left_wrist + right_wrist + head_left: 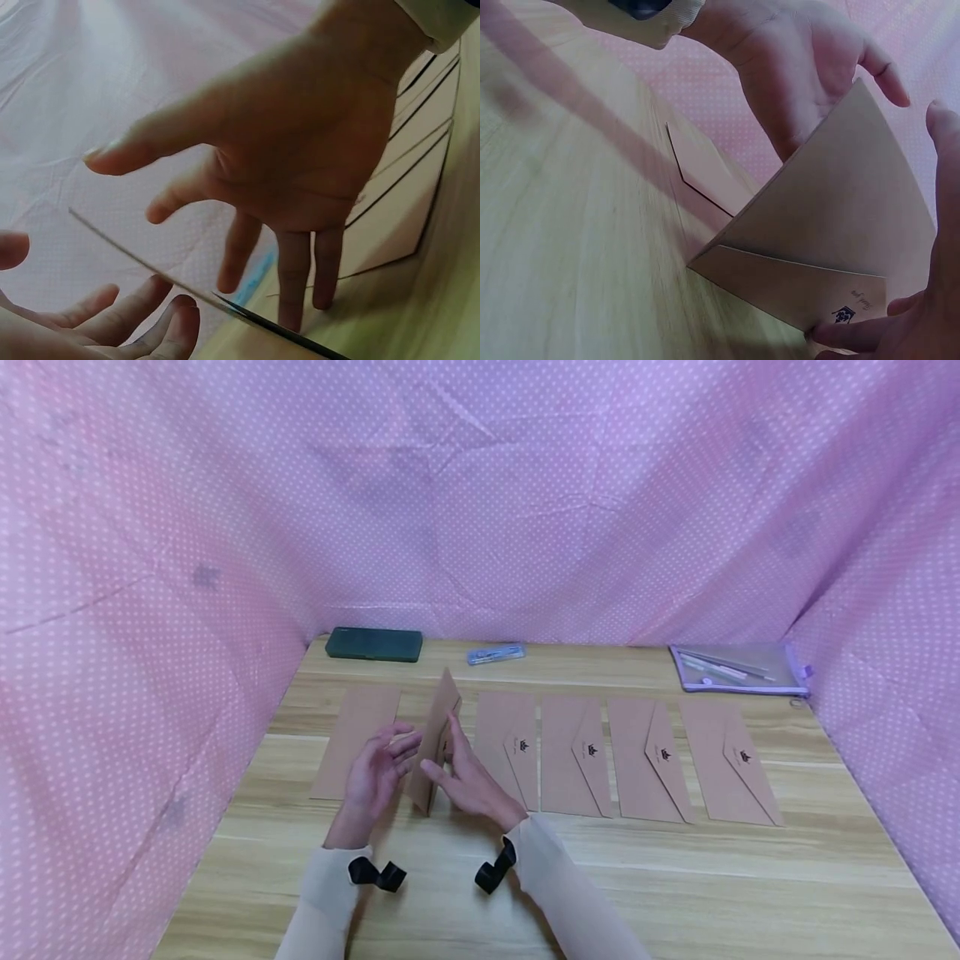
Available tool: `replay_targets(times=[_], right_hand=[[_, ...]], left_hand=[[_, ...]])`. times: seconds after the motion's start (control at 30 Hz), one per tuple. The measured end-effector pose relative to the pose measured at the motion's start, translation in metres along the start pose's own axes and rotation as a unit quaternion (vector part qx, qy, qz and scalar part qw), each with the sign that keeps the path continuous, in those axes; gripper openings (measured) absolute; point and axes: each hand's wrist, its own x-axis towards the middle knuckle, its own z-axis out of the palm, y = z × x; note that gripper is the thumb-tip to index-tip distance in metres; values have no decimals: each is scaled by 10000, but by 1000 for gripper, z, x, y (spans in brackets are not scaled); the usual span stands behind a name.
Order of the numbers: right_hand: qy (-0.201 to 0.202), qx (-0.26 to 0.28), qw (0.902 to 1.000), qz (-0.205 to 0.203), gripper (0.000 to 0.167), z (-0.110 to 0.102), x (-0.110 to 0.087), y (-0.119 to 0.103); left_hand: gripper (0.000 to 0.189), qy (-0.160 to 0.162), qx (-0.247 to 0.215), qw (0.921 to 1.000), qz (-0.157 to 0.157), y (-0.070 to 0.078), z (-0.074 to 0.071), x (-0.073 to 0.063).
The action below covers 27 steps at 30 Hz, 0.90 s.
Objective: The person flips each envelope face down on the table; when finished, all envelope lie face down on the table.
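A brown kraft envelope (437,747) stands on edge between the two hands, tilted a little. Its flap with a black crown print (844,313) faces the right hand. My left hand (377,772) is at its plain side, fingers loosely extended; in the right wrist view the left hand (799,71) is partly hidden behind the envelope. On the flap side, my right hand (472,777) touches the envelope with spread fingers; the left wrist view shows the right hand (300,142) with fingers mostly straight. Another envelope (352,735) lies plain side up to the left.
Several envelopes (570,756) lie in a row to the right, flaps and crown prints up. Along the back are a dark green case (374,644), a small blue packet (496,653) and a clear zip pouch (772,664) with pens. Pink dotted cloth (480,502) surrounds the wooden table (675,893).
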Motion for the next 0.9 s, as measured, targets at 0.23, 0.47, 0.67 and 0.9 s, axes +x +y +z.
replay_targets(times=[0.23,0.47,0.67,0.9], right_hand=[[0,23,9999,-163,83,-1,0,2],[151,-44,9999,-7,80,-2,-3,-1],[273,-104,9995,-85,82,-4,-4,-1],[424,-142,9986,-285,76,-5,-6,2]], left_hand=[[39,-8,21,9999,-143,-12,-1,5],[36,-2,98,9995,-303,-22,-2,7],[35,0,246,9990,-385,-28,-3,8],[32,-84,447,9968,-652,-33,-7,9]])
